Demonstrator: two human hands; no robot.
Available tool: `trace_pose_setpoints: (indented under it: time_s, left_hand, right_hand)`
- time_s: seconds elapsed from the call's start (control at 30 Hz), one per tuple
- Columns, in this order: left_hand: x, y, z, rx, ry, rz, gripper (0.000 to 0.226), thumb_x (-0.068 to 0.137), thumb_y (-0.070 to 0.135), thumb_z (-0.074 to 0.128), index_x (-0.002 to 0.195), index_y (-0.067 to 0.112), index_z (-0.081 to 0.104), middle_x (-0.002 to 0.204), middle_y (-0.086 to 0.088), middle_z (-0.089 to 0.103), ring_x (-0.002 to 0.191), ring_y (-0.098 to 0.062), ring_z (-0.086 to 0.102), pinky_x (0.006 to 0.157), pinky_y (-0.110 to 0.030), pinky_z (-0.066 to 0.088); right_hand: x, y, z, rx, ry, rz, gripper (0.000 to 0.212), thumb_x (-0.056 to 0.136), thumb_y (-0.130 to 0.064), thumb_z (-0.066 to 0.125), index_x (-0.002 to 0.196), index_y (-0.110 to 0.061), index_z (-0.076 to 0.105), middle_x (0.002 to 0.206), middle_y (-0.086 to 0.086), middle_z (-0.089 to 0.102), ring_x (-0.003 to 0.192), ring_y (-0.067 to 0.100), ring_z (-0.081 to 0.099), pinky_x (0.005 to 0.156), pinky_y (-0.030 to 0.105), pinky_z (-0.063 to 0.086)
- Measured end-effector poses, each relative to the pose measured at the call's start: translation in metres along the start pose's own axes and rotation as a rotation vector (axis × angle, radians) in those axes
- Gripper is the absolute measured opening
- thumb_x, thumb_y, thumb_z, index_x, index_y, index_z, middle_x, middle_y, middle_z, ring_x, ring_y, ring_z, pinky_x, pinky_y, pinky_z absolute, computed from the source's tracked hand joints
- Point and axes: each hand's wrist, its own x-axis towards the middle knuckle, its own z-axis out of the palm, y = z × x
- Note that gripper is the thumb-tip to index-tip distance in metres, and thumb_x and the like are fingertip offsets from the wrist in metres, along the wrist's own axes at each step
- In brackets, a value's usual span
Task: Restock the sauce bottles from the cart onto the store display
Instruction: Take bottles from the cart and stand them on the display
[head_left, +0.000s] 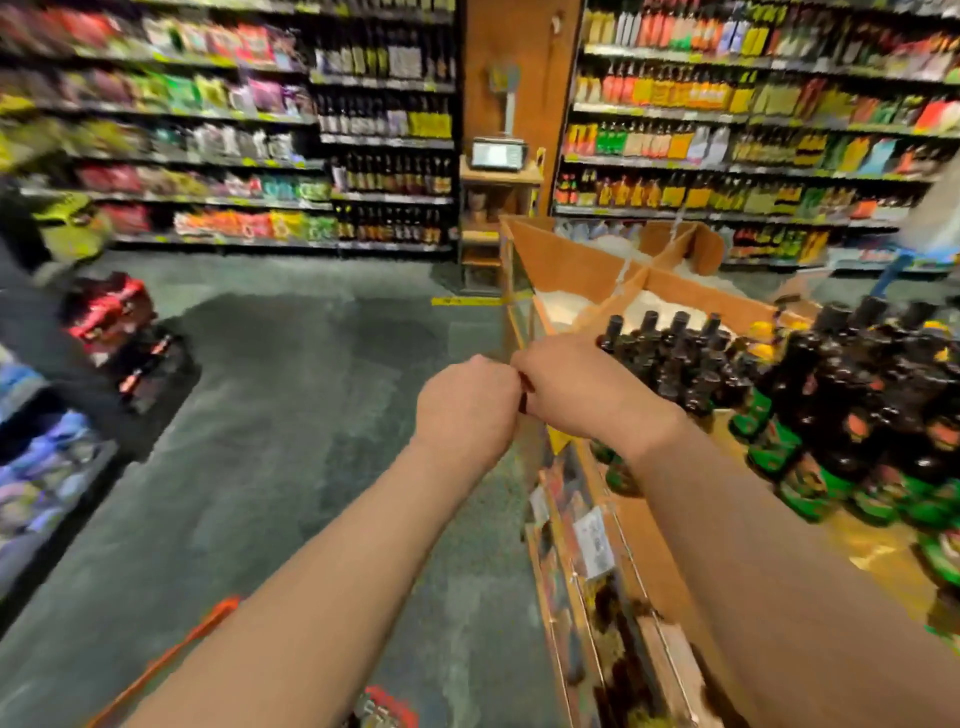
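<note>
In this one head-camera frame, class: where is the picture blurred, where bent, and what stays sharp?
Head view: shelves at far left smear with motion blur; wide-angle bending curves the shelf lines at the edges; the left hand, right hand and nearby dark bottles stay fairly sharp.

2 bare forearms, left hand (467, 400), right hand (576, 389); sleeves unseen.

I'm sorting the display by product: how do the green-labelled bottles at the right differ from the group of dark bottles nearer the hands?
The green-labelled bottles look larger and wear bright green labels low on the body; the dark bottles look slimmer, with no green label visible. The green-labelled bottles stand nearer the camera, the dark bottles further back beside the white-filled wooden bin. Both groups stand upright, have dark caps and share the wooden display.
</note>
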Motion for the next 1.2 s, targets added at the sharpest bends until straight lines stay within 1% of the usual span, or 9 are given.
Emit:
trace_pose_setpoints:
  time_s: [0.07, 0.13, 0.3, 0.53, 0.67, 0.73, 0.9, 1.0, 1.2]
  left_hand:
    - [-0.021, -0.039, 0.003, 0.016, -0.061, -0.092, 0.022, 0.089, 0.009, 0.052, 0.101, 0.015, 0.070, 0.099, -0.010, 0.068, 0.096, -0.034, 0.067, 0.071, -0.038, 0.052]
    - [-0.042, -0.078, 0.007, 0.028, -0.109, -0.183, 0.022, 0.089, 0.010, 0.052, 0.103, 0.015, 0.069, 0.101, -0.011, 0.067, 0.097, -0.034, 0.067, 0.072, -0.038, 0.052]
    - [-0.114, -0.156, 0.027, 0.070, -0.225, -0.419, 0.022, 0.090, 0.008, 0.050, 0.103, 0.010, 0.067, 0.101, -0.013, 0.066, 0.094, -0.036, 0.066, 0.064, -0.036, 0.045]
    - [-0.235, -0.223, 0.070, 0.075, -0.402, -0.754, 0.020, 0.089, 0.011, 0.055, 0.103, 0.013, 0.068, 0.097, -0.010, 0.068, 0.094, -0.034, 0.068, 0.071, -0.038, 0.054]
    - [-0.289, -0.233, 0.113, 0.041, -0.498, -0.825, 0.023, 0.090, 0.010, 0.050, 0.105, 0.010, 0.067, 0.103, -0.010, 0.069, 0.098, -0.033, 0.068, 0.076, -0.040, 0.055]
    - [-0.311, -0.233, 0.142, -0.004, -0.550, -0.835, 0.023, 0.092, 0.010, 0.049, 0.106, 0.011, 0.066, 0.105, -0.009, 0.068, 0.099, -0.033, 0.067, 0.076, -0.040, 0.054]
    - [-0.365, -0.220, 0.222, -0.147, -0.714, -0.812, 0.025, 0.090, 0.007, 0.049, 0.106, 0.012, 0.067, 0.105, -0.010, 0.069, 0.097, -0.034, 0.067, 0.072, -0.038, 0.053]
    - [-0.394, -0.210, 0.263, -0.218, -0.784, -0.816, 0.029, 0.090, 0.003, 0.046, 0.112, 0.010, 0.065, 0.109, -0.011, 0.068, 0.099, -0.033, 0.067, 0.075, -0.039, 0.053]
    - [-0.449, -0.204, 0.312, -0.309, -0.858, -0.885, 0.032, 0.090, -0.001, 0.045, 0.114, 0.010, 0.064, 0.111, -0.012, 0.067, 0.103, -0.033, 0.065, 0.080, -0.042, 0.053]
  right_hand:
    - [0.024, -0.039, 0.012, 0.018, -0.013, -0.078, 0.019, 0.086, -0.017, 0.054, 0.100, -0.010, 0.063, 0.104, 0.014, 0.066, 0.102, 0.034, 0.061, 0.078, 0.037, 0.047]
    - [0.043, -0.079, 0.024, 0.056, -0.009, -0.176, 0.018, 0.085, -0.017, 0.054, 0.098, -0.010, 0.064, 0.104, 0.015, 0.066, 0.102, 0.033, 0.061, 0.078, 0.037, 0.047]
    - [0.070, -0.181, 0.057, 0.181, -0.062, -0.397, 0.014, 0.085, -0.017, 0.054, 0.094, -0.010, 0.063, 0.101, 0.014, 0.065, 0.099, 0.035, 0.061, 0.074, 0.036, 0.046]
    - [0.065, -0.310, 0.126, 0.273, -0.228, -0.666, 0.019, 0.086, -0.017, 0.051, 0.100, -0.009, 0.062, 0.103, 0.014, 0.059, 0.101, 0.035, 0.058, 0.077, 0.039, 0.047]
    - [0.043, -0.365, 0.180, 0.302, -0.338, -0.736, 0.021, 0.085, -0.012, 0.051, 0.105, -0.009, 0.059, 0.113, 0.012, 0.057, 0.108, 0.033, 0.056, 0.083, 0.039, 0.047]
    - [0.030, -0.386, 0.213, 0.295, -0.393, -0.780, 0.023, 0.084, -0.010, 0.051, 0.106, -0.009, 0.059, 0.113, 0.012, 0.058, 0.109, 0.032, 0.057, 0.085, 0.039, 0.047]
    - [-0.008, -0.415, 0.295, 0.235, -0.551, -0.846, 0.022, 0.089, -0.012, 0.049, 0.108, -0.008, 0.059, 0.112, 0.011, 0.058, 0.105, 0.031, 0.059, 0.079, 0.038, 0.049]
    - [-0.025, -0.429, 0.332, 0.195, -0.645, -0.910, 0.026, 0.088, -0.012, 0.049, 0.112, -0.007, 0.058, 0.112, 0.011, 0.057, 0.105, 0.032, 0.059, 0.079, 0.037, 0.049]
    - [-0.051, -0.471, 0.376, 0.135, -0.718, -1.012, 0.025, 0.091, -0.012, 0.047, 0.111, -0.006, 0.059, 0.112, 0.011, 0.057, 0.102, 0.032, 0.059, 0.076, 0.037, 0.048]
